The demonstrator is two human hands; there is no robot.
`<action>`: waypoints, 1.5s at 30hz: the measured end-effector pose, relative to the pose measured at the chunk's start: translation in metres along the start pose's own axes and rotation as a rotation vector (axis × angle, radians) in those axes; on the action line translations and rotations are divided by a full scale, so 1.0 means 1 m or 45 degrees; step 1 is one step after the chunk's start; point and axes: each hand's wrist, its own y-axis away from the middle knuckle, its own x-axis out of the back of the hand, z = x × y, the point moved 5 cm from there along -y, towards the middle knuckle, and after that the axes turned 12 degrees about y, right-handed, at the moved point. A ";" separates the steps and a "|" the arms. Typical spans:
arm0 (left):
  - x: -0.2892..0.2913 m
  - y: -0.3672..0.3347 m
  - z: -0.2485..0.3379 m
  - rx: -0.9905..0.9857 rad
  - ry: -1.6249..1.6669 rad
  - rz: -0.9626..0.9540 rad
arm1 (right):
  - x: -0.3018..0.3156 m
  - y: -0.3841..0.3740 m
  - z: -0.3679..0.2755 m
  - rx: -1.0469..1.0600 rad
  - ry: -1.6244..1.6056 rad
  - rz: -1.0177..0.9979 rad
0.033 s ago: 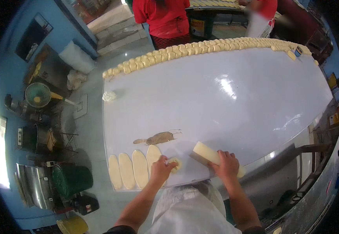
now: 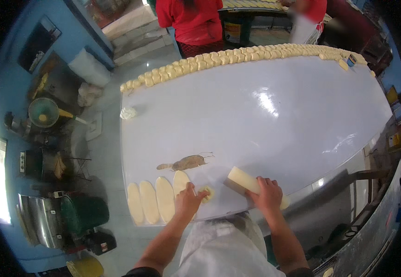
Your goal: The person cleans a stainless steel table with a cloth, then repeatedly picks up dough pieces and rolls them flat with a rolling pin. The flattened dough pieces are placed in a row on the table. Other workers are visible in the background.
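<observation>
Now dough (image 2: 207, 189) near the surface's front edge (image 2: 223, 207) lies between the left hand (image 2: 188, 203), pinch unclear, and the slanting roller (image 2: 243, 178) the right hand (image 2: 267, 196) grips.

WORN: front covered by a white cloth garment (image 2: 228, 251), softly creased; a darker patch (image 2: 241, 223) is shown near its far edge, stain or shadow not told apart | left sleeve (image 2: 145, 272) and right sleeve (image 2: 299, 272) are seen in dark fabric | BARE: forearms (image 2: 166, 243), left hand (image 2: 188, 201) and right hand (image 2: 269, 195) are left uncovered
</observation>
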 end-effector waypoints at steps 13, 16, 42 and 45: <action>-0.037 -0.014 -0.004 -0.825 0.289 0.164 | -0.010 -0.020 -0.041 0.667 0.045 0.033; -0.009 -0.010 -0.037 -0.669 0.930 0.133 | -0.003 -0.022 -0.083 0.892 -0.022 -0.010; 0.033 -0.096 0.031 -0.775 -0.229 0.710 | -0.030 -0.049 -0.145 0.687 0.145 0.304; -0.004 -0.023 -0.002 -0.768 -0.254 0.509 | -0.036 0.006 -0.128 0.740 0.106 0.292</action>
